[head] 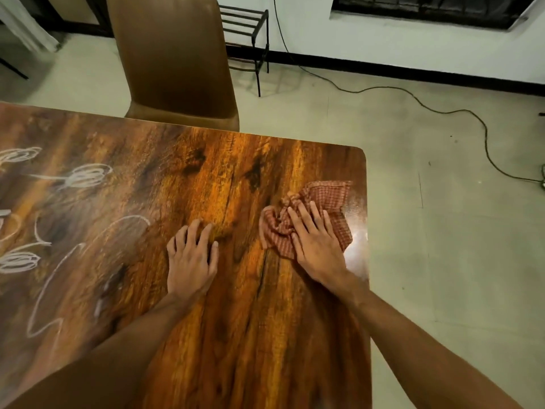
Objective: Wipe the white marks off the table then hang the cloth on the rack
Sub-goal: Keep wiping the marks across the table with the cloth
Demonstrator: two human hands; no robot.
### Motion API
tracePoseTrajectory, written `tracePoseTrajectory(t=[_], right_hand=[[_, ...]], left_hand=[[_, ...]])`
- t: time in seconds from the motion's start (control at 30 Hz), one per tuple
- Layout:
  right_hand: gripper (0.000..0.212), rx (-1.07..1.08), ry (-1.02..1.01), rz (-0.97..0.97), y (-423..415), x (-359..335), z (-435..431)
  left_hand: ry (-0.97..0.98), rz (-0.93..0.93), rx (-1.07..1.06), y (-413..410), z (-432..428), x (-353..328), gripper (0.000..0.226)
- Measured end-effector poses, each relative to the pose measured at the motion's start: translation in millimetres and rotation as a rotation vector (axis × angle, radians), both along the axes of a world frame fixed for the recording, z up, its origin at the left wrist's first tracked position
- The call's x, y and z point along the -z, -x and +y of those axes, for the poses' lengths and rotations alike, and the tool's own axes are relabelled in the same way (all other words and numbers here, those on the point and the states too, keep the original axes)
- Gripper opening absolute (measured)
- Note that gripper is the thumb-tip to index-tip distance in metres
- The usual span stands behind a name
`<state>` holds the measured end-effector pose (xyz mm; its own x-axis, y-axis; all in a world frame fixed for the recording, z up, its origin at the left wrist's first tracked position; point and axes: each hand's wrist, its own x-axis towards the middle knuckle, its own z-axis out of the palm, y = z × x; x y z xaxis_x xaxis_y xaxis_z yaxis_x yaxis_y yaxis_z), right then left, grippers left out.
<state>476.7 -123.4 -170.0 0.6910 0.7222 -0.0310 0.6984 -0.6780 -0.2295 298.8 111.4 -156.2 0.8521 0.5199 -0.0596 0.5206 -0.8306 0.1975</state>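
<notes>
A red checked cloth (327, 196) lies crumpled near the right edge of the wooden table (236, 320). My right hand (317, 246) presses flat on the cloth, fingers spread over its folds. My left hand (191, 258) rests on the bare wood to the left of the cloth, fingers apart and bent, holding nothing. White chalk marks (85, 177) in loops and scribbles cover the left part of the table, well away from the cloth. A black metal rack (253, 33) stands on the floor by the far wall, behind the chair.
A brown chair (171, 60) is pushed up to the table's far edge. A black cable (442, 110) snakes across the pale floor to the right. The table's right edge and rounded corner (364, 154) are close to the cloth.
</notes>
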Motion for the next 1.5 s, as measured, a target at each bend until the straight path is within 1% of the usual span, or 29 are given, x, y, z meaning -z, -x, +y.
tracePoseTrajectory(t=[0.03,0.07,0.2,0.23,0.3,0.33,0.37,0.4,0.5,0.57,0.6,0.7,0.73,0.77,0.8,0.87,0.93,0.97,1.0,1.07,1.1,1.13,1.2,1.27,1.3,1.33,1.43,1.47,1.5], right_hand=[[0.059,-0.061,-0.001,0.007,-2,1,-13],[0.058,-0.065,-0.002,0.021,-9,1,-20],[0.059,0.166,-0.031,0.076,-10,-3,-13],[0.059,0.132,-0.035,0.08,3,-4,-10],[0.06,-0.076,-0.028,0.061,32,0,-15],[0.061,-0.174,-0.023,0.058,35,2,-25],[0.061,-0.216,-0.028,0.053,27,2,-32],[0.062,-0.199,-0.026,0.05,16,2,-34],[0.061,0.08,-0.001,0.085,-6,-1,-19],[0.063,0.136,0.015,0.084,20,-5,-5],[0.065,0.059,0.004,0.07,45,-6,1],[0.067,-0.35,-0.002,0.046,125,-1,-9],[0.065,-0.451,0.01,0.042,133,1,-13],[0.064,-0.489,0.024,0.026,127,2,-13],[0.063,-0.458,0.044,0.004,120,1,-7],[0.065,-0.263,0.09,-0.011,103,-3,10],[0.07,-0.112,0.131,0.022,115,-10,33],[0.073,-0.123,0.128,0.035,135,-12,45],[0.074,-0.208,0.117,0.038,160,-12,52],[0.07,-0.5,0.096,0.023,204,-8,59],[0.067,-0.611,0.09,0.017,210,-6,62],[0.065,-0.655,0.076,0.002,211,-4,71],[0.065,-0.513,0.098,-0.005,204,-6,91],[0.068,-0.331,0.142,0.013,216,-11,118],[0.069,-0.296,0.153,0.029,232,-15,131],[0.07,-0.315,0.146,0.037,251,-17,140],[0.067,-0.607,0.163,0.022,292,-16,150],[0.066,-0.647,0.178,0.018,295,-13,160],[0.066,-0.616,0.188,0.01,294,-11,171]], left_hand=[[0.014,0.015,-0.008,1,-5,-1,0.053],[0.031,0.026,-0.018,2,-9,-2,0.054],[0.09,0.045,-0.028,13,-42,-7,0.059],[0.106,0.049,-0.032,18,-52,-9,0.06],[0.127,0.058,-0.043,30,-68,-11,0.061],[0.136,0.06,-0.039,34,-73,-11,0.061],[0.146,0.061,-0.034,38,-76,-11,0.061],[0.153,0.057,-0.036,43,-77,-11,0.061],[0.169,0.061,-0.036,62,-74,-9,0.061],[0.184,0.049,-0.052,79,-75,-7,0.06],[0.194,0.03,-0.077,87,-76,-9,0.059],[0.205,0.027,-0.127,116,-83,-11,0.058],[0.21,0.038,-0.141,129,-84,-11,0.059],[0.217,0.045,-0.154,140,-86,-11,0.059],[0.228,0.049,-0.179,154,-86,-12,0.059],[0.256,0.034,-0.236,174,-86,-16,0.06],[0.287,0.006,-0.307,197,-87,-20,0.06],[0.304,-0.01,-0.34,211,-85,-22,0.06],[0.312,-0.017,-0.368,222,-84,-23,0.06],[0.311,-0.026,-0.416,245,-77,-22,0.06],[0.305,-0.036,-0.43,254,-72,-21,0.06],[0.298,-0.047,-0.445,266,-64,-20,0.06],[0.261,-0.076,-0.462,280,-48,-18,0.056],[0.228,-0.094,-0.497,299,-30,-16,0.053],[0.215,-0.101,-0.508,308,-18,-14,0.052],[0.201,-0.105,-0.514,315,-9,-13,0.052],[0.172,-0.121,-0.527,336,25,-8,0.051],[0.162,-0.124,-0.554,348,41,-4,0.052],[0.144,-0.129,-0.59,356,55,-2,0.052]])
